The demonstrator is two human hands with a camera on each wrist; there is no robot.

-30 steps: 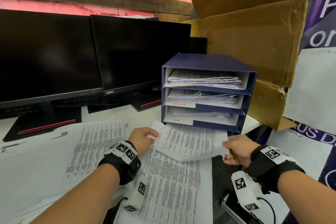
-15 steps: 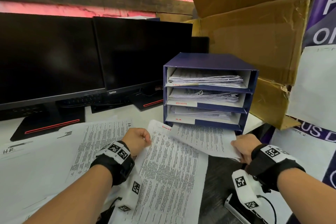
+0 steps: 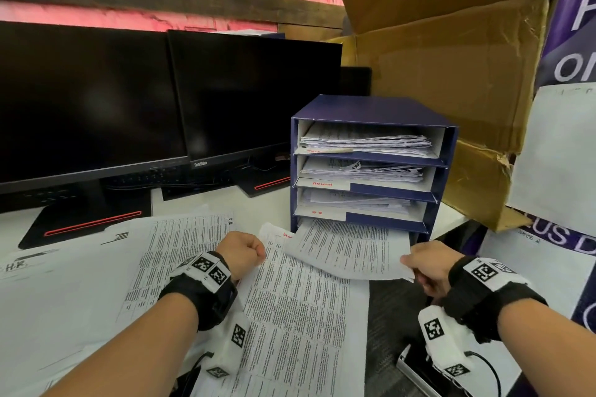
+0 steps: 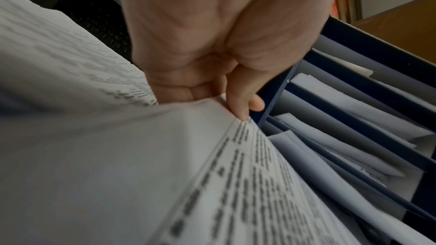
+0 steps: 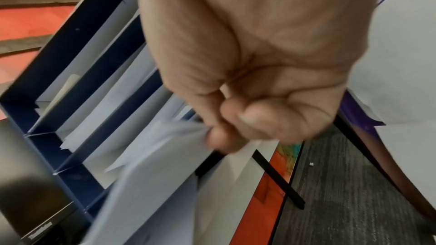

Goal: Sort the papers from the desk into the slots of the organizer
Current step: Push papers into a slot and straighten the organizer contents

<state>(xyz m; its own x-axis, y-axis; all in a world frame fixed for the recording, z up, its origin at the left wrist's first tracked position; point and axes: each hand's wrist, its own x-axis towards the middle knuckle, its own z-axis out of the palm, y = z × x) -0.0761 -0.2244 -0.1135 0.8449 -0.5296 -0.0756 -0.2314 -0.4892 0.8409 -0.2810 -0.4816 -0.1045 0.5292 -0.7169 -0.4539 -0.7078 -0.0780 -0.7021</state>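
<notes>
The desk [image 3: 206, 203] has a white top, and its right edge ends beside a dark grey carpet floor [image 3: 390, 316]. At the back of the desk stand two black monitors [image 3: 87, 100], each on a black base with a thin red line. To the right of them a blue organizer [image 3: 371, 106] stands on the desk, near the right edge. In front of the monitors many printed papers [image 3: 300, 325] lie flat on the desk, overlapping each other, and some of them reach over the front edge. One sheet at the far left has handwritten letters in its corner.
</notes>
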